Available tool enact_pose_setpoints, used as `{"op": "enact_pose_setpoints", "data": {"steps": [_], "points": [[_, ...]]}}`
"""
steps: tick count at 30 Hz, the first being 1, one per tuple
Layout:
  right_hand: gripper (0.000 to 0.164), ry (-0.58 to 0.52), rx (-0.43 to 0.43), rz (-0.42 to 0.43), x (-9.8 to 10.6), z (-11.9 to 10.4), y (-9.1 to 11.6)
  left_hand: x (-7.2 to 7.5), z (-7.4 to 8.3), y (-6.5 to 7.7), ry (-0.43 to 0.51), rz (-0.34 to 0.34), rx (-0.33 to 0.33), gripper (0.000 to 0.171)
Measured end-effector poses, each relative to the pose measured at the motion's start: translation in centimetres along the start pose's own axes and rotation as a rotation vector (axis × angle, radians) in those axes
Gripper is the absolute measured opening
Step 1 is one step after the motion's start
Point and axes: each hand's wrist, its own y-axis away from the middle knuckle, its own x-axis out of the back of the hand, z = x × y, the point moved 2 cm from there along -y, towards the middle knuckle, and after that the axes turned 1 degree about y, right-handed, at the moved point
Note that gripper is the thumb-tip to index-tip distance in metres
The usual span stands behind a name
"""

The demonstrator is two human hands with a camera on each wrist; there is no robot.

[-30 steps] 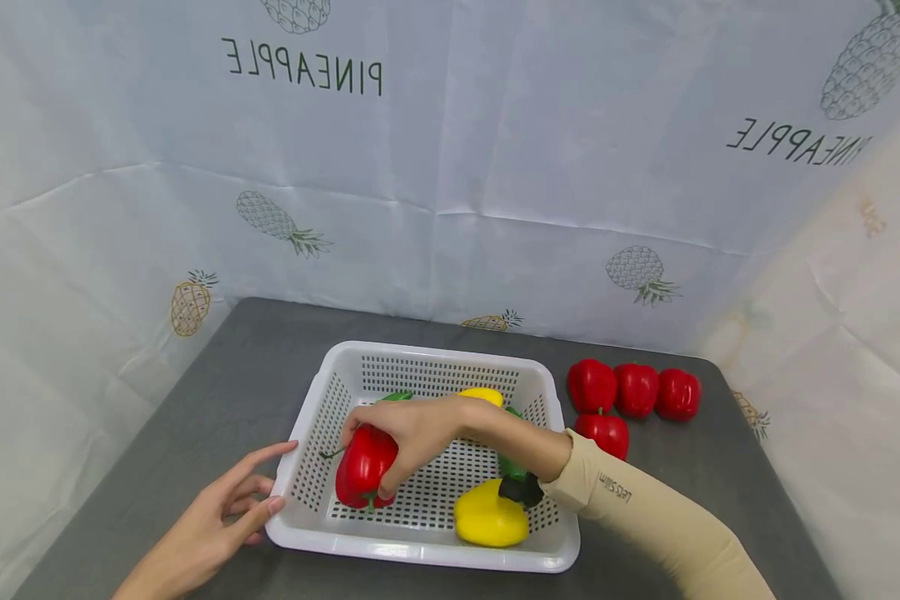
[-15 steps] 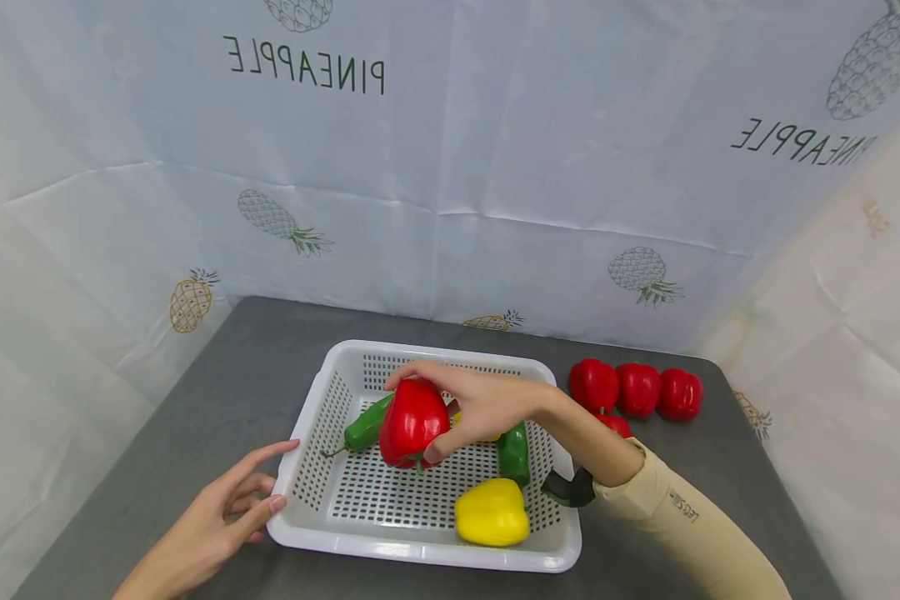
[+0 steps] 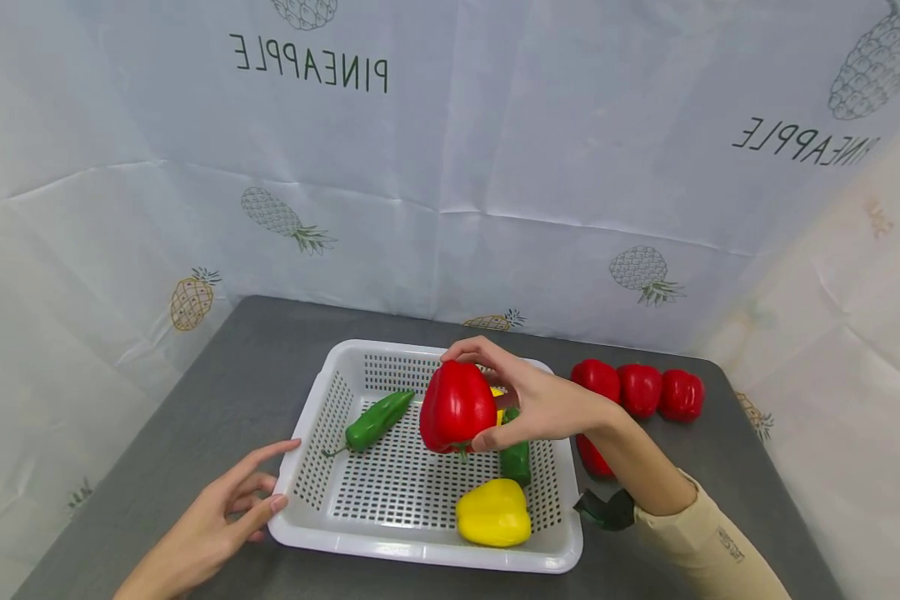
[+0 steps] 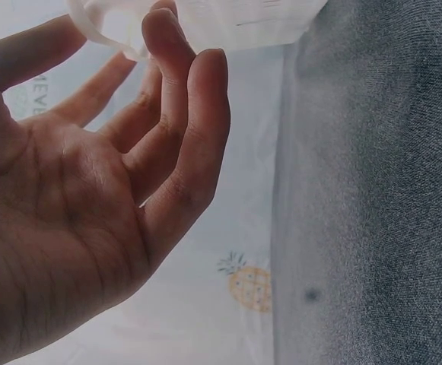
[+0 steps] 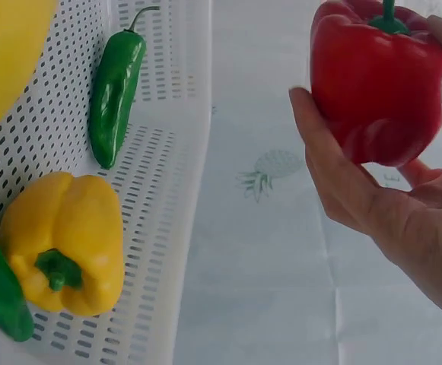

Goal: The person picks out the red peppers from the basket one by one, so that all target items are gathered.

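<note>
My right hand grips a glossy red bell pepper, thumb on one side and fingers on the other. The pepper is raised over the white perforated basket; its green stem shows in the right wrist view. At the basket's left rim, my left hand touches with thumb and forefinger, its other fingers loosely bent. Inside the basket lie a long green chili pepper at left, a second green one at right and a yellow bell pepper in front. Another yellow bell pepper is mostly hidden behind my right hand in the head view.
Right of the basket, several red bell peppers stand together on the dark grey table. One of them is partly covered by my right wrist. A white curtain printed with pineapples hangs behind the table and along its sides.
My right hand has lifted the red bell pepper from the basket's left part and carried it rightward, uncovering the left green chili pepper. The left hand stays at the rim.
</note>
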Motion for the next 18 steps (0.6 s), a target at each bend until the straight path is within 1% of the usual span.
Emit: {"op": "enact_pose_setpoints", "data": {"steps": [4,8,10,13,15,18], "points": [[0.092,-0.048,0.035,-0.009,0.1,0.5,1.0,0.0,0.0,0.0,-0.002,0.002,0.000,0.063],[0.090,-0.151,0.043,-0.003,0.2,1.2,2.0,0.0,0.0,0.0,0.003,-0.005,0.007,0.063],[0.090,-0.208,0.034,0.017,0.4,1.5,2.6,0.0,0.0,0.0,0.007,-0.011,0.013,0.063],[0.091,-0.263,0.035,0.058,0.9,2.0,3.8,0.0,-0.1,0.0,0.013,-0.018,0.018,0.063],[0.089,-0.271,0.037,0.091,1.3,2.2,4.7,0.0,-0.1,0.0,0.015,-0.021,0.019,0.063],[0.085,-0.254,0.041,0.140,2.0,2.6,6.2,0.1,-0.2,0.0,0.018,-0.027,0.017,0.063]]}}
